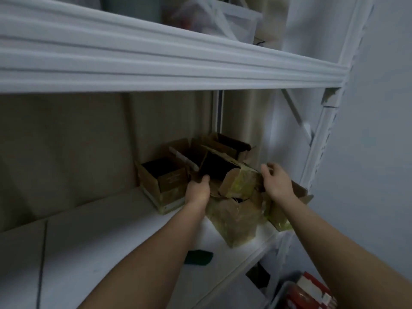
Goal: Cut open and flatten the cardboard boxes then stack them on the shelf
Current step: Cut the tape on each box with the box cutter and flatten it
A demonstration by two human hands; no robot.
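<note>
Several brown cardboard boxes sit in a cluster on the white shelf board (111,219). An open box (165,186) stands at the left of the cluster. A partly crushed box with yellow-green tape (240,181) lies tilted in the middle, over flattened cardboard (234,221) at the shelf's front edge. My left hand (198,190) grips the dark handle of a knife (184,161), its pale blade pointing up and left over the open box. My right hand (276,181) holds the right edge of the taped box.
The upper shelf beam (200,63) runs overhead, with plastic containers above it. A white upright (321,141) and the wall close the right side. A dark green object (199,257) lies on the shelf under my left arm. A bin with red items (307,293) sits lower right.
</note>
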